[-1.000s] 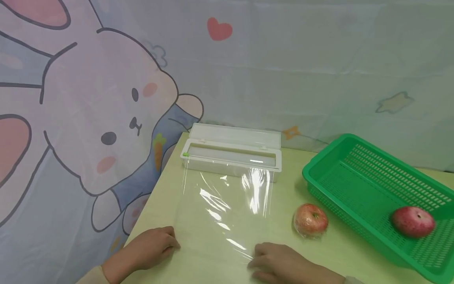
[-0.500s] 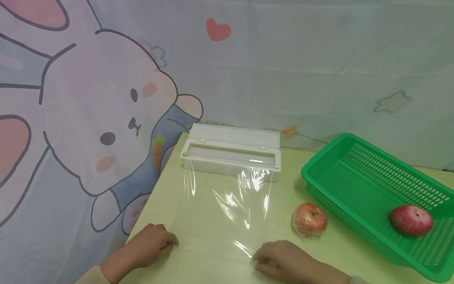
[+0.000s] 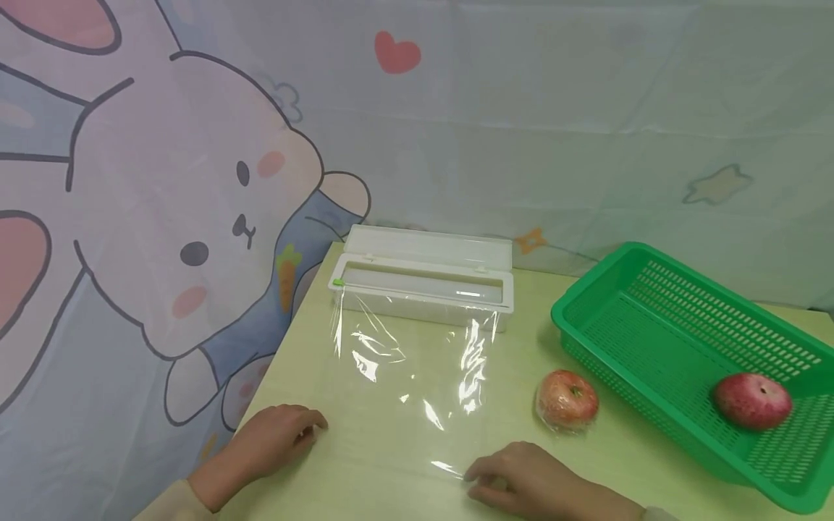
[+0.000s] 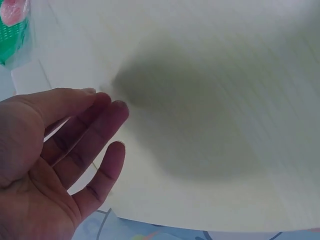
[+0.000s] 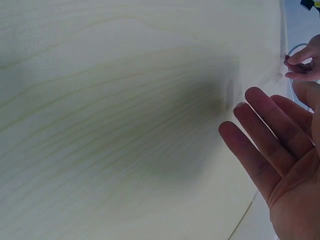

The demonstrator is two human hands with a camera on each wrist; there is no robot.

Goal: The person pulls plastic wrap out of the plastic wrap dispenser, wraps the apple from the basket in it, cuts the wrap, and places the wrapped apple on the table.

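Clear plastic wrap (image 3: 410, 405) stretches from a white wrap dispenser (image 3: 420, 297) toward the front of the table, bright glints marking its creases. At its near left corner, my left hand (image 3: 276, 438) pinches the film between thumb and fingertips; in the left wrist view this hand (image 4: 65, 145) has its thumb against the index finger and the little finger apart. My right hand (image 3: 521, 474) holds the near right corner. In the right wrist view the right hand's (image 5: 280, 150) other fingers are extended, and its thumb is mostly cut off.
A film-wrapped apple (image 3: 567, 400) sits right of the wrap. Beyond it is a green basket (image 3: 625, 347) with a reddish-pink fruit (image 3: 754, 401) inside. The dispenser's lid (image 3: 430, 246) stands raised at the back, before a printed curtain (image 3: 554, 130).
The wrap has gone from taut to slack, its glints shifting. My left hand has moved slightly forward, toward the dispenser. The right hand has shifted a little, its fingers less bunched.
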